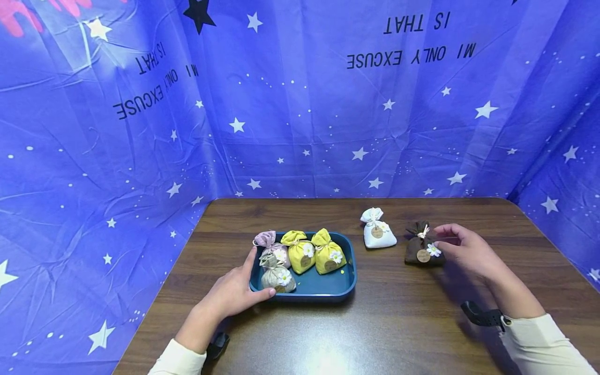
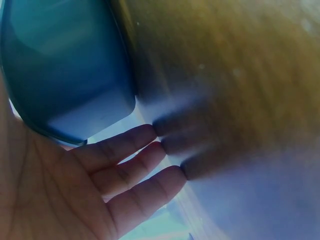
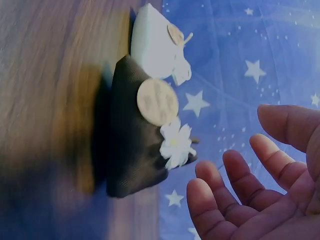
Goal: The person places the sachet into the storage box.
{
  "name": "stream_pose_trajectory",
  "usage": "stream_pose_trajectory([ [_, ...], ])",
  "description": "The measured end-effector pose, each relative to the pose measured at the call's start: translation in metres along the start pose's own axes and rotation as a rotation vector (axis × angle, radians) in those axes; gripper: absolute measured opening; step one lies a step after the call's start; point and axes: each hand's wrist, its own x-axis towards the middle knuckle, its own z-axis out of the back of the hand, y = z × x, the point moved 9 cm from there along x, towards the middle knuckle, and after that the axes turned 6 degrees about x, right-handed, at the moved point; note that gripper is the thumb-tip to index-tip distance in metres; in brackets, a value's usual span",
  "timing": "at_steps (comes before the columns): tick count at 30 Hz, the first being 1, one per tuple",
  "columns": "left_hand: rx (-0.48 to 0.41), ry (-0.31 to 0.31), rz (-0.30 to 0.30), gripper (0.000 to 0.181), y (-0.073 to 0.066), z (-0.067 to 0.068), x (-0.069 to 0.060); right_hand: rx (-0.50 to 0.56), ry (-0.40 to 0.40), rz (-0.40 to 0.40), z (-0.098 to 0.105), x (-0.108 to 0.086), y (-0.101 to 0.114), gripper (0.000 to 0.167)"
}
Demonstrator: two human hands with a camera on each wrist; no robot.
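Observation:
My left hand [image 1: 234,291] lies at the left end of a dark blue tray [image 1: 323,289]. Its thumb touches the front rim and its fingers extend along the left side; the left wrist view shows these fingers [image 2: 150,192] fairly straight beside the tray. My right hand [image 1: 469,252], fingers loosely bent and apart, hovers just right of a dark brown drawstring sachet [image 1: 412,251] with a white flower and round tag. In the right wrist view a gap separates the fingertips [image 3: 202,192] from that sachet. A white sachet [image 1: 378,237] stands to its left.
Inside the tray sit two yellow sachets [image 1: 300,258], a pink one [image 1: 267,239] at the back left and a grey-beige one [image 1: 276,278] at the front left. The wooden table [image 1: 384,323] backs onto a blue star-patterned curtain [image 1: 304,114]. Black straps [image 1: 483,314] circle the wrists.

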Motion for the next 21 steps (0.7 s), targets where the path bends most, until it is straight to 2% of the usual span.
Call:
stream_pose_trajectory([
  [9,-0.002,0.002,-0.004,0.120,0.000,0.000,0.001,0.035,0.004,-0.060,0.005,-0.001,-0.030,0.037],
  [14,0.001,0.000,-0.002,0.119,0.000,0.001,0.000,0.074,0.025,-0.127,0.000,0.000,-0.049,0.040],
  [21,0.001,-0.003,-0.006,0.118,-0.001,0.002,-0.001,0.126,0.066,-0.178,-0.008,0.001,-0.059,0.047],
])
